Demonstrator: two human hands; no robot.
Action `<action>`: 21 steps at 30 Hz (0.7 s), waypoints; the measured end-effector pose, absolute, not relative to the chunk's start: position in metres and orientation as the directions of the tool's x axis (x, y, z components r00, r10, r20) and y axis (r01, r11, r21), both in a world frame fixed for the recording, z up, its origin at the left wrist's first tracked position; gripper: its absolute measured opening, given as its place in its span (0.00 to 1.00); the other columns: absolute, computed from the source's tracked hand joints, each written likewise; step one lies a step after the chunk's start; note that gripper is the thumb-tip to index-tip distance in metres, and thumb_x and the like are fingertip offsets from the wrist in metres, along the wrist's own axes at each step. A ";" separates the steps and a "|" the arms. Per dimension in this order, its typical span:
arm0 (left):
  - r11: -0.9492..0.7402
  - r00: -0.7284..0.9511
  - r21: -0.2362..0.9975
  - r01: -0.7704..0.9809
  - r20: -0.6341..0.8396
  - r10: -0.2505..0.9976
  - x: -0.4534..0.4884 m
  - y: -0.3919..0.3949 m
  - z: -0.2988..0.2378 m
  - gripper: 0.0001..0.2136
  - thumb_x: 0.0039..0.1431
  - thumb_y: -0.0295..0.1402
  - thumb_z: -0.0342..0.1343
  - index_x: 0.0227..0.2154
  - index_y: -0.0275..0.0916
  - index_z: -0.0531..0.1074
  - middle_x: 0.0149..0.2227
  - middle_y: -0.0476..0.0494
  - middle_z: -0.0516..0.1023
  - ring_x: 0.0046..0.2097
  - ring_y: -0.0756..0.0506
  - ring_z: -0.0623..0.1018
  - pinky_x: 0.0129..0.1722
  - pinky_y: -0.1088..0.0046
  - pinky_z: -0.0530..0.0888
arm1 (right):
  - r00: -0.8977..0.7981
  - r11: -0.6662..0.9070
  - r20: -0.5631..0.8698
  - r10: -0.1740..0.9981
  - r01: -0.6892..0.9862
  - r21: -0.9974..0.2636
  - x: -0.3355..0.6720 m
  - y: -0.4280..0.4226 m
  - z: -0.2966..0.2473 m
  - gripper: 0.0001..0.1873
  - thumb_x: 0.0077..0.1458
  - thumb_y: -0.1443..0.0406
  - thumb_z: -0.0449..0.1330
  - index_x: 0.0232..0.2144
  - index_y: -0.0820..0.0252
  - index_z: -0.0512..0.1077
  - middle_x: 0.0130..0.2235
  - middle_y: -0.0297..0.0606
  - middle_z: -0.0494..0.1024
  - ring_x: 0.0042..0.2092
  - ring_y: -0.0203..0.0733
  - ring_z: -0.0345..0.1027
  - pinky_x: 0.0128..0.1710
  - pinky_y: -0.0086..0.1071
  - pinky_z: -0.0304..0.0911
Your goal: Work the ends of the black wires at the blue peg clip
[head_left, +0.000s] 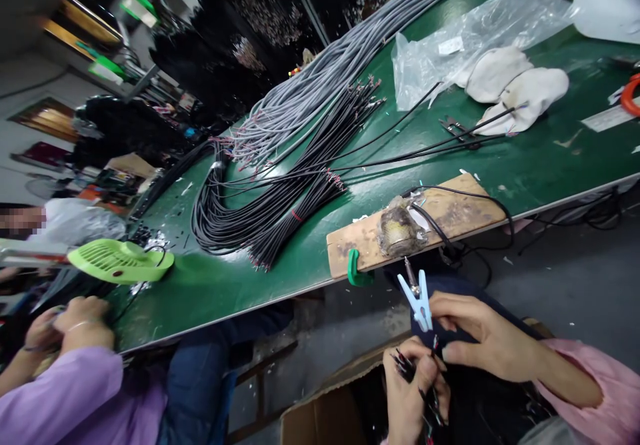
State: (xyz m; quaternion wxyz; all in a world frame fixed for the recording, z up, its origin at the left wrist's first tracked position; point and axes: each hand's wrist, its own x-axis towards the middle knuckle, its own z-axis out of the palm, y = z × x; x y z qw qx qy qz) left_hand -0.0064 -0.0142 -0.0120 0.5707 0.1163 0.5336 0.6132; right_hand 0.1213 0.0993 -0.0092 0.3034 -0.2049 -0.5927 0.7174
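My left hand (407,392) is closed round a bundle of thin black wires (430,405) with red-tipped ends, low in the view over a cardboard box (320,418). My right hand (475,338), in a pink sleeve, sits just above it. Its fingers are pinched at the base of a light blue clip (419,304). A metal tip (410,273) pokes out above the clip, just below a wooden board (450,212) clamped to the table edge with a green clamp (354,266). A lump of burnt residue (400,230) sits on the board.
On the green table (525,165) lie a large fan of grey and black cables (280,165), a plastic bag (465,38), white cloths (515,85) and a green fan (120,260). A co-worker's hands (70,328) in purple sleeves work at bottom left.
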 end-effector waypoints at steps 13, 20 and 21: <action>0.120 -0.302 0.877 -0.465 -0.284 0.910 -0.013 -0.005 0.006 0.08 0.49 0.38 0.68 0.29 0.41 0.79 0.26 0.48 0.78 0.11 0.60 0.67 0.10 0.89 0.61 | -0.791 -0.760 -0.155 0.592 -0.483 -0.434 0.089 0.075 -0.023 0.20 0.48 0.54 0.70 0.21 0.64 0.70 0.20 0.29 0.64 0.23 0.30 0.54 0.25 0.27 0.52; 0.004 -0.405 1.000 -0.010 -0.008 0.914 -0.032 0.007 0.025 0.06 0.46 0.38 0.69 0.25 0.41 0.82 0.21 0.46 0.76 0.18 0.51 0.72 0.13 0.79 0.65 | -0.768 -0.693 -0.118 0.630 -0.487 -0.531 0.084 0.115 0.010 0.25 0.53 0.47 0.62 0.35 0.65 0.76 0.32 0.40 0.73 0.30 0.34 0.61 0.30 0.27 0.55; -0.019 -0.402 0.999 0.036 0.032 0.915 -0.034 0.011 0.027 0.07 0.46 0.38 0.69 0.24 0.41 0.82 0.20 0.45 0.76 0.20 0.49 0.73 0.16 0.78 0.67 | -0.778 -0.699 -0.112 0.618 -0.478 -0.532 0.082 0.118 0.013 0.26 0.53 0.46 0.62 0.37 0.65 0.76 0.34 0.41 0.74 0.31 0.34 0.62 0.30 0.27 0.56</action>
